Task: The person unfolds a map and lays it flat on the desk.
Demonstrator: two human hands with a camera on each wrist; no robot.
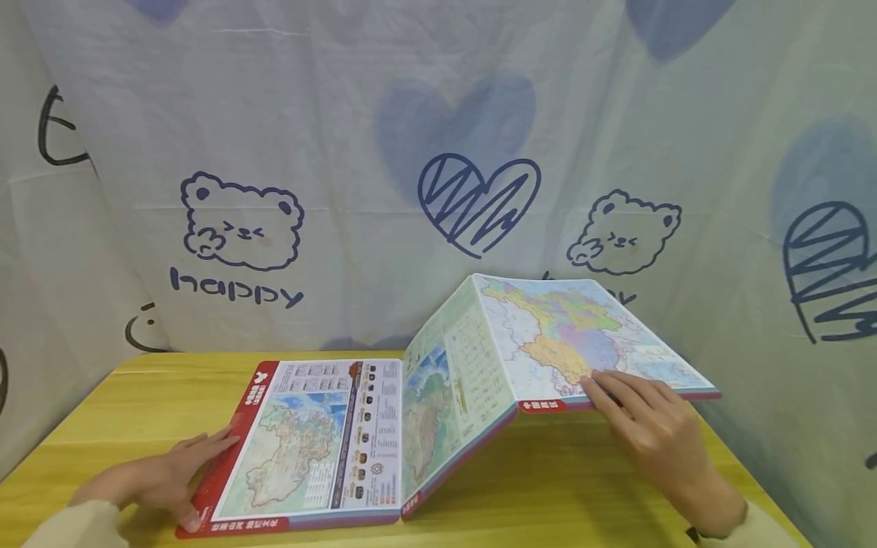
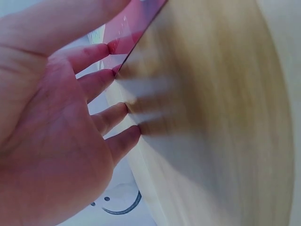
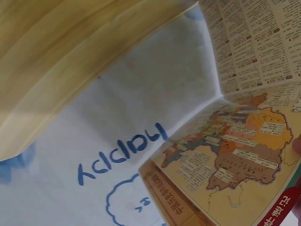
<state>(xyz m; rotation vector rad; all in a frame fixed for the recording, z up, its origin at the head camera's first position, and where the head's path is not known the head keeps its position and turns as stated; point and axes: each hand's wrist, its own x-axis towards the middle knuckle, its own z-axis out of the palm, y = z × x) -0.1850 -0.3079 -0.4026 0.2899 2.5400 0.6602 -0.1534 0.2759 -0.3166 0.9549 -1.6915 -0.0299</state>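
Note:
A folding map of several stiff panels stands partly opened on the table. Its left panel lies flat, with a red border down the side; the middle panel slopes up to a raised fold and the right panel tilts down from there. My left hand rests at the red edge, its extended fingers touching the border and the tabletop in the left wrist view. My right hand grips the front edge of the raised right panel, fingers on top. The panel's printed underside shows in the right wrist view.
Yellow wood-grain table under the map. Behind it hangs a pale cloth printed with hearts, bear faces and the word "happy"; the raised fold overlaps the cloth in the head view.

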